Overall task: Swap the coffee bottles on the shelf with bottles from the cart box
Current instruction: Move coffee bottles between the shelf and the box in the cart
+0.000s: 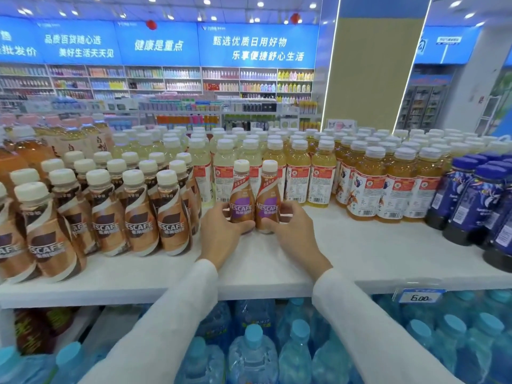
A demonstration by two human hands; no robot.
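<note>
Two Nescafe coffee bottles with purple labels stand upright side by side on the white shelf (360, 253). My left hand (221, 231) grips the left purple-label bottle (241, 195) low on its body. My right hand (293, 231) grips the right purple-label bottle (268, 195) the same way. The two bottles touch each other. To the left, several brown-label Nescafe bottles (138, 214) stand in rows. No cart box is in view.
Yellow juice bottles (321, 173) stand right behind the held bottles, orange tea bottles (393, 189) to the right, dark blue bottles (476, 206) at the far right. Blue-capped water bottles (255, 353) fill the lower shelf. A price tag (419, 297) hangs on the shelf's front edge.
</note>
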